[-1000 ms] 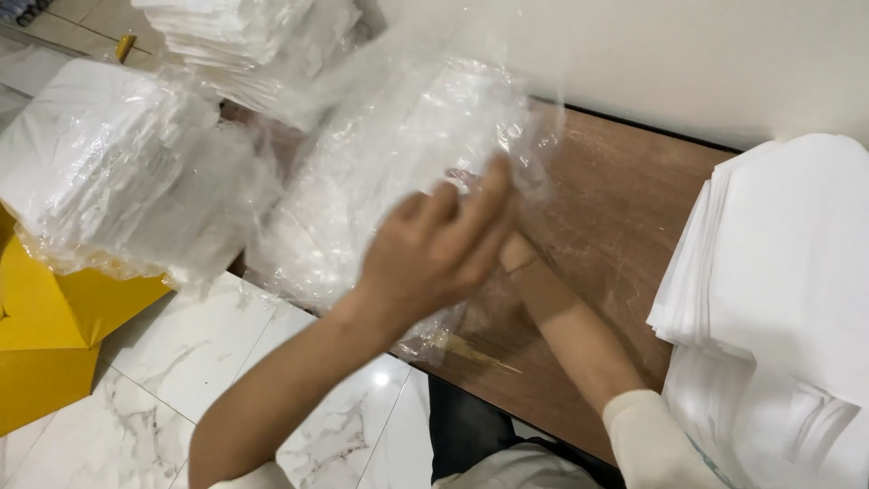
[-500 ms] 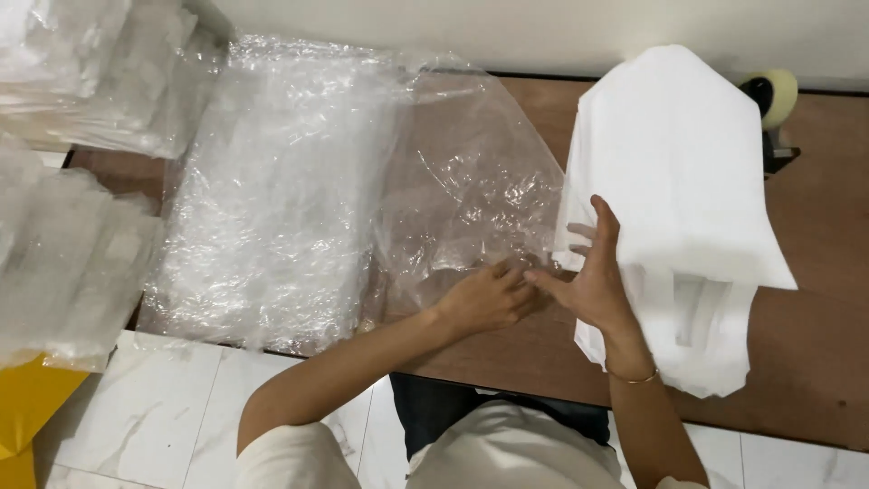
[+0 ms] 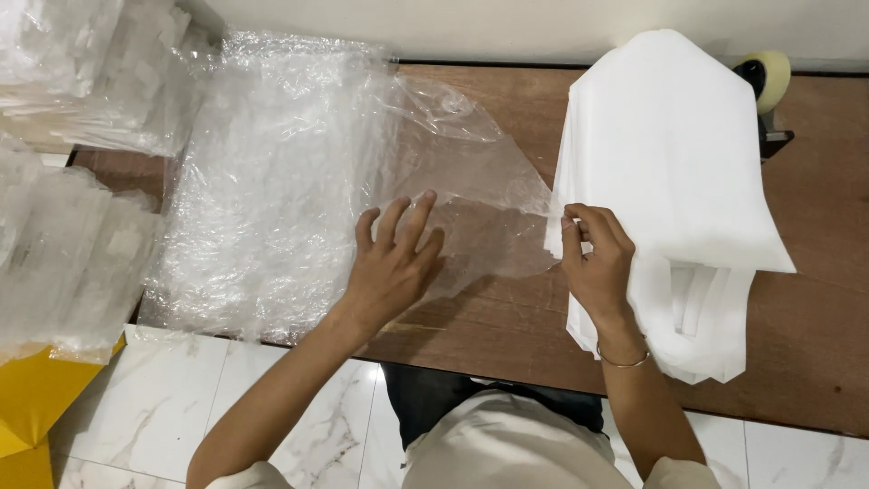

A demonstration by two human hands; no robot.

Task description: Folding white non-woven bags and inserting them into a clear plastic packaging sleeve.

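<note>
A stack of clear plastic bags lies on the brown wooden table. My left hand rests flat on the top clear bag, fingers spread, near its loose right end. My right hand pinches the left edge of a stack of white fabric bags at the table's right side. A thin bracelet circles my right wrist.
Bundles of clear-wrapped white items are piled at the left. A roll of tape on a dispenser stands behind the white stack. A yellow object sits on the marble floor at lower left. A pale wall runs along the back.
The view swung right from the plastic bundles to the table. My left hand slid left onto the clear bag. My right hand closed on the edge of the white stack.
</note>
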